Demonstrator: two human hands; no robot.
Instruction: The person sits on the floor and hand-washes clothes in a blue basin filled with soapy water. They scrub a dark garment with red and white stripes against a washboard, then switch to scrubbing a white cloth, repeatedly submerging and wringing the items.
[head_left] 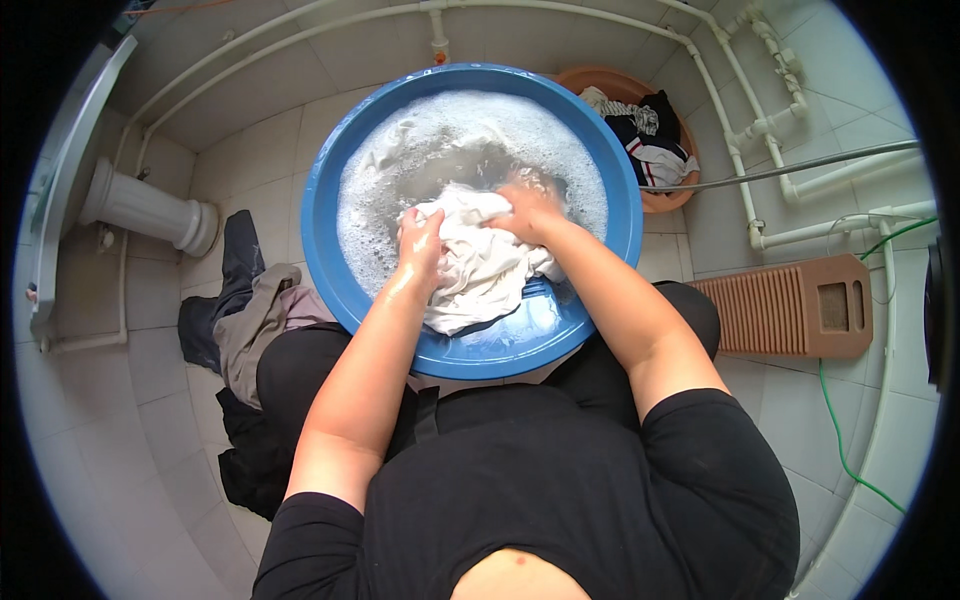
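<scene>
A large round blue basin [322, 215] of sudsy water stands between my knees. Bunched white cloth [475, 262], wet and crumpled, lies over its near part, partly in the foam. My left hand [422, 245] grips the left side of the cloth, thumb on top. On the cloth's upper right, my right hand [530, 208] is closed on a fold; some of its fingers are blurred or hidden by suds. More pale fabric shows under the foam toward the basin's far left. Both forearms look wet.
Behind the basin on the right, an orange-brown tub [690, 195] holds dark and white clothes. A brown washboard [780, 305] lies at right near a green hose [835, 425]. Dark and grey clothes [250, 325] are heaped at left, near a white pedestal [150, 205]. White pipes line the walls.
</scene>
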